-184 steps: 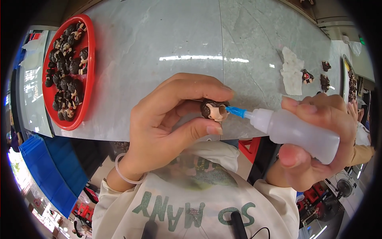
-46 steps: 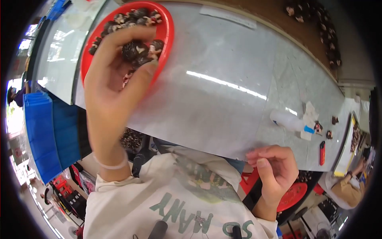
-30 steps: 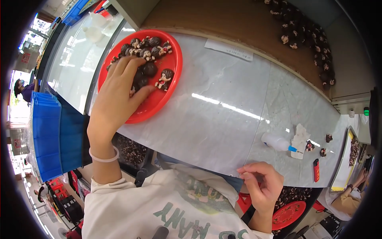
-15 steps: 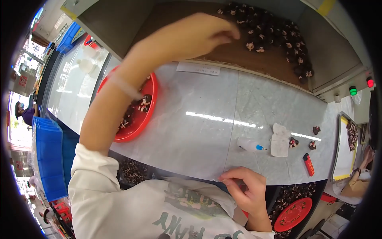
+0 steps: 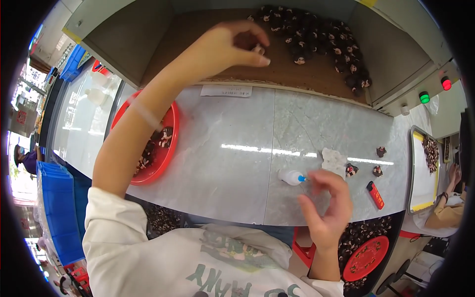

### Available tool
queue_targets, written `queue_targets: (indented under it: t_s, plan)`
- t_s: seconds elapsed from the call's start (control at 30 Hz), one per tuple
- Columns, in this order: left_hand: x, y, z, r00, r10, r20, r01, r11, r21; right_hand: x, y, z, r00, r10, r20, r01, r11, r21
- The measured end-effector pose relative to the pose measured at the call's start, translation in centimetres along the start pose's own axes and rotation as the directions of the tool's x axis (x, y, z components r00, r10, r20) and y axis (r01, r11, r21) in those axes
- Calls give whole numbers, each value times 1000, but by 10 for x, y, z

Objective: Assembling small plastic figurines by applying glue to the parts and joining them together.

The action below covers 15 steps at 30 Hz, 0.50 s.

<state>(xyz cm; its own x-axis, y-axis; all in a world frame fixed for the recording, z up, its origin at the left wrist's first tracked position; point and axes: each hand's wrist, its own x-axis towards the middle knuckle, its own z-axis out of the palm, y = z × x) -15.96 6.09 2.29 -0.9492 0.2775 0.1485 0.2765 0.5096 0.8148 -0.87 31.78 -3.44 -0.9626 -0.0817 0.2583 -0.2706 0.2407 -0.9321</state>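
My left hand [image 5: 242,47] is at the front of the open box, its fingers and thumb curled round a small brown figurine head [image 5: 258,48] with a pale face. Part of that piece is hidden by the fingers. Behind it, a heap of similar figurine heads [image 5: 316,39] lies on the box floor. My right hand [image 5: 329,208] hovers over the table's front part with thumb and fingers apart and nothing between them. Its fingertips are beside the blue tip of a white squeeze bottle [image 5: 291,176], which lies on its side.
A red round tray [image 5: 170,148] with figurines stands under my left forearm. Right of the bottle are a crumpled white cloth [image 5: 334,161], several small figurines [image 5: 377,171] and a red lighter [image 5: 375,195]. A co-worker's arm [image 5: 443,210] is near a yellow-edged tray [image 5: 415,198] at far right.
My left hand has drawn back leftward from the heap, now with a figurine head in its fingers. My right hand has risen from the table's front edge toward the bottle, its fingers spreading.
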Motion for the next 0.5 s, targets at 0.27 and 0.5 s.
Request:
queue_targets:
  t_s: [0.27, 0.5]
  plan:
    - [-152, 46, 43, 984, -176, 23, 144, 719, -679, 3, 7, 15, 933, -110, 343, 122, 992, -14]
    - [-184, 30, 101, 915, -397, 68, 236, 391, -889, 2, -9, -4, 957, 118, 265, -171, 968, 186]
